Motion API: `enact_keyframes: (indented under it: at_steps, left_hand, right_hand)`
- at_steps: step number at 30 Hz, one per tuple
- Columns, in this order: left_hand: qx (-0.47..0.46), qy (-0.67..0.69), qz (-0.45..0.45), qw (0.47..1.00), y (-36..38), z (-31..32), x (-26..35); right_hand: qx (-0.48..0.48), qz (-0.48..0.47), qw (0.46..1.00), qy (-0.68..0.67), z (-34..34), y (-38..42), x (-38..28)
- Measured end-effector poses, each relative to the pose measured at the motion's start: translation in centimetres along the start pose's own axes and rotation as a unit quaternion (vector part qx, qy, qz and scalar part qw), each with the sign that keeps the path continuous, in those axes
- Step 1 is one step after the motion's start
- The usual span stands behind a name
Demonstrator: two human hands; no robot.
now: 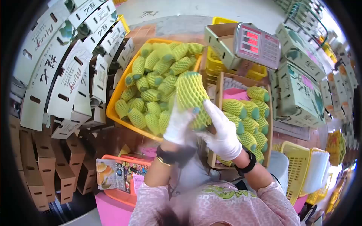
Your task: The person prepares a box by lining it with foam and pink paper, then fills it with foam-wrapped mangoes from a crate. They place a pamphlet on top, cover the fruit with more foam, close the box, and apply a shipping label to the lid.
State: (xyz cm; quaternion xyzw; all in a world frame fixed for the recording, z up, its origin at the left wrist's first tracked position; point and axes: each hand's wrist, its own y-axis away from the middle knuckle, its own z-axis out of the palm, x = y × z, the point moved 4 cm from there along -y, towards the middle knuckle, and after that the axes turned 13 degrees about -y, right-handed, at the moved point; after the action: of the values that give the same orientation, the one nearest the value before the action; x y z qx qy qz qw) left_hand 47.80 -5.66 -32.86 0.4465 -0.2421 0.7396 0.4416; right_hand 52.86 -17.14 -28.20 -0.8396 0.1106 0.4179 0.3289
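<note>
A mango in a yellow-green foam net is raised close to the camera between my two white-gloved hands. My left hand grips its lower left side, its fingers partly blurred and hidden. On the lower right, my right hand presses against the net with fingers and thumb curved. Behind and to the left stands an orange-yellow crate heaped with netted mangoes. Right of my hands is an open cardboard carton with rows of netted mangoes, grey padding and a pink sheet at its far end.
A scale with a red lit display stands beyond the carton. Printed white mango boxes are stacked on the left, and more boxes on the right. An orange basket holds printed sheets. A yellow basket is at lower right.
</note>
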Motion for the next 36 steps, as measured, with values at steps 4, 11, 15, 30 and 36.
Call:
enact_keyframes:
  at_steps: [4, 11, 15, 30, 36]
  left_hand:
    - [-0.022, 0.010, -0.009, 1.000, 1.9, 4.6, -2.1]
    - [-0.100, -0.007, -0.010, 0.995, 4.2, 8.7, -4.2]
    - [-0.210, -0.203, -0.073, 0.954, 5.5, 9.6, -5.3]
    - [-0.285, -0.512, 0.072, 0.807, -11.1, 9.8, -12.2]
    - [-0.306, -0.784, -0.120, 0.526, -20.4, 8.3, -18.0]
  right_hand:
    - [0.051, 0.039, 0.996, 0.055, -3.3, 4.7, -0.2]
    - [0.162, 0.027, 0.979, 0.121, -7.1, 9.0, -2.3]
    - [0.097, 0.042, 0.962, 0.250, -13.4, 11.5, -5.5]
    - [-0.203, 0.231, 0.930, 0.202, -20.3, 4.9, 4.0]
    - [-0.186, 0.252, 0.904, 0.293, -19.4, -1.5, 16.3]
